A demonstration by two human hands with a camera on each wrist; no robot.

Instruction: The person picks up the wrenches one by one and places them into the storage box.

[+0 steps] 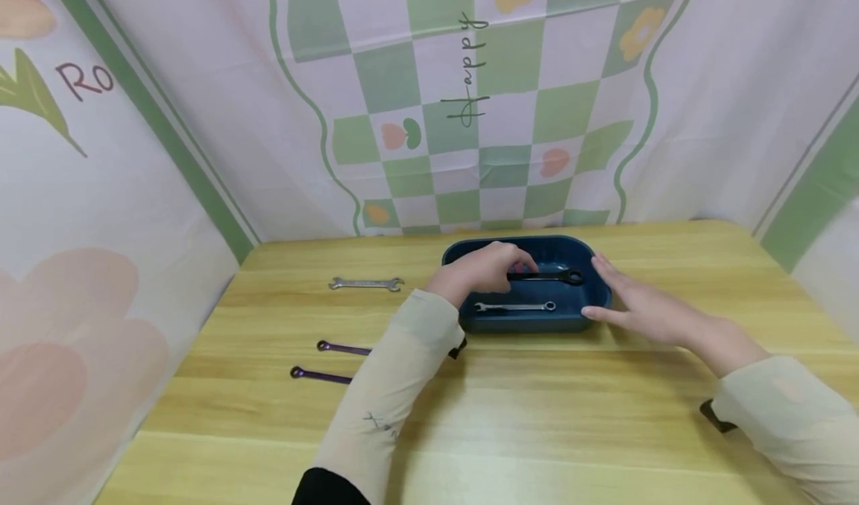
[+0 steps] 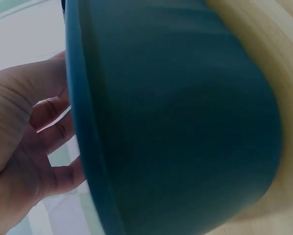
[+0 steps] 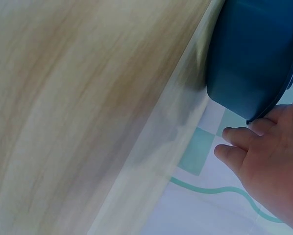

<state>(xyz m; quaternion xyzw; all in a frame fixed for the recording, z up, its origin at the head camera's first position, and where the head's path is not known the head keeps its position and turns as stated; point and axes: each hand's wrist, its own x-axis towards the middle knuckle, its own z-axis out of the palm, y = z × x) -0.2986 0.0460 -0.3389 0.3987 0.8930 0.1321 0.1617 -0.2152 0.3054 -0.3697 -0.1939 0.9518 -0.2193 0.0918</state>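
A dark blue rectangular tub (image 1: 530, 325) stands on the wooden table. Reaching over its left end, my left hand (image 1: 478, 272) grips a black ratchet wrench (image 1: 560, 275) inside; the hand covers the wrench's left part. A small silver combination wrench (image 1: 513, 307) lies on the tub's floor, toward the near side. My right hand (image 1: 647, 312) is at the tub's right end, fingers extended and thumb at the near corner. The left wrist view has the tub's wall (image 2: 181, 117) hiding the fingertips and the wrench. In the right wrist view, fingers (image 3: 239, 139) are by the rim.
Left of the tub lies a silver double open-end wrench (image 1: 366, 284). Two purple wrenches (image 1: 325, 376) lie nearer the front, partly covered by the left sleeve (image 1: 403, 386). A patterned cloth (image 1: 456, 139) hangs behind the table.
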